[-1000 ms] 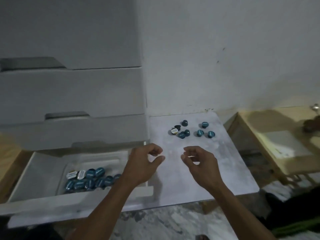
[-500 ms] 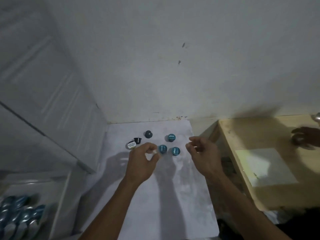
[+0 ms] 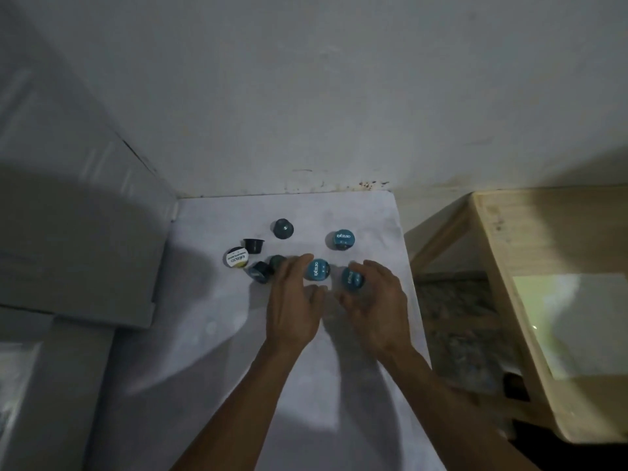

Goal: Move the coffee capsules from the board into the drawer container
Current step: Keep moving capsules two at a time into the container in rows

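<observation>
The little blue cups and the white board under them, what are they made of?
The blue capsules look like plastic cups with thin foil or film lids: the flat tops carry printed writing and a slight sheen. The board looks like painted or laminated wood with a dull, smudged white surface, though the dim picture leaves that open.

Both hands are reaching farther forward across the white board [image 3: 210,334] than a moment ago, arriving among the coffee capsules. The left hand [image 3: 293,300] is now extending its fingers beside one teal capsule [image 3: 316,269], while the right hand [image 3: 377,304] is closing its fingers around another capsule [image 3: 352,279]. The open drawer with its stored capsules is slipping out of view at the left.
</observation>
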